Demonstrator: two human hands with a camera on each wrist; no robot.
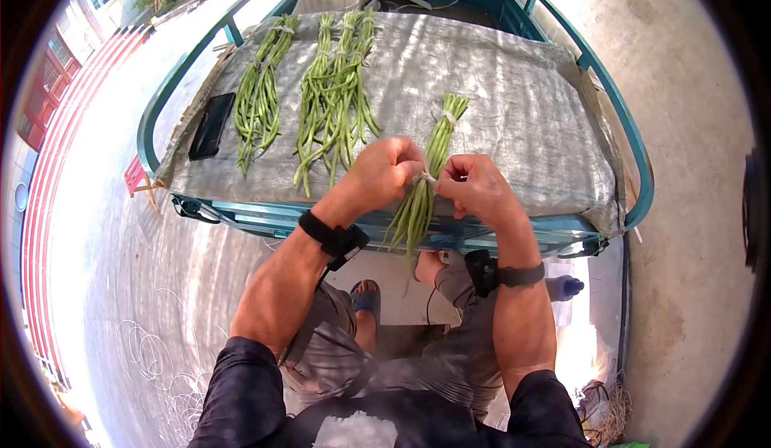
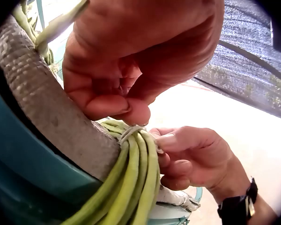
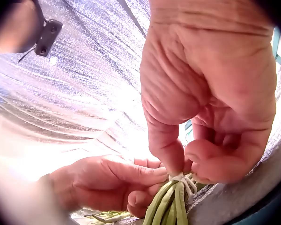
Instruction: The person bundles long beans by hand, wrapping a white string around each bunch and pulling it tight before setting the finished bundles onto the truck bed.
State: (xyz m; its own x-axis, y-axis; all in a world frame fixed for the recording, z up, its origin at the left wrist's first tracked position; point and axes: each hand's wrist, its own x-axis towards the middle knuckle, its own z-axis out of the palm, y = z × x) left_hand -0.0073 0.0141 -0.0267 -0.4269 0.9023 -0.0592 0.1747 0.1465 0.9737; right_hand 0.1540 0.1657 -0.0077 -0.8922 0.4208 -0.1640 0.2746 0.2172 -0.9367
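A bundle of long green beans [image 1: 442,139] lies over the front edge of the grey woven cover, its lower ends hanging past it. One white tie binds its upper part; a second white tie [image 2: 131,133] goes round it lower down, between my hands. My left hand [image 1: 381,173] pinches this lower tie from the left with thumb and forefinger. From the other side, my right hand [image 1: 478,187] pinches it too, fingers curled. In the right wrist view the tie [image 3: 181,179] sits right at the fingertips, above the spreading beans.
More tied bundles of long beans [image 1: 337,86] lie at the left on the grey cover [image 1: 514,102], near a black phone [image 1: 213,126]. Teal cart rails [image 1: 638,163] flank the cover. A white bucket [image 1: 325,2] stands behind. Loose string [image 1: 148,351] lies on the ground.
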